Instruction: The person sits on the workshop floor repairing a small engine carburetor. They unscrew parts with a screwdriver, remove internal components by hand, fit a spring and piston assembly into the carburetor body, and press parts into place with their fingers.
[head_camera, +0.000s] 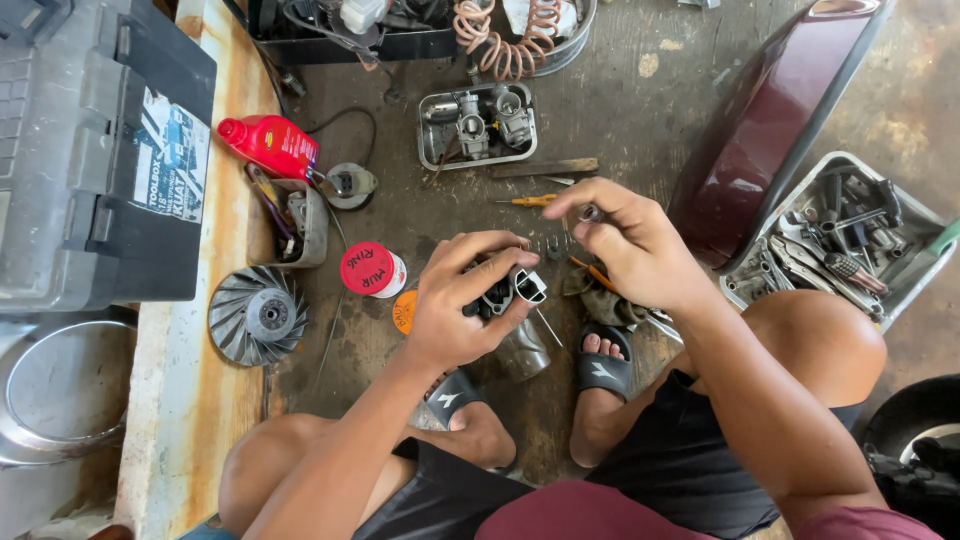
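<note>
I squat over a dirty workshop floor. My left hand (465, 305) grips a small dark metal engine part (512, 290) with a pale rectangular opening, held just above my feet in black sandals. My right hand (625, 235) is raised a little beyond it, with thumb and fingertips pinched on a small dark metal piece (590, 212). The two hands are close but apart. A yellow-handled screwdriver (532, 200) lies on the floor just past my right hand.
A metal tray with carburettor parts (478, 125) sits ahead. A tool tray (838, 240) and a maroon body panel (770, 120) are at right. At left stand a red bottle (268, 145), a red-lidded tub (368, 269), a finned wheel (258, 315) and a grey toolbox (95, 150).
</note>
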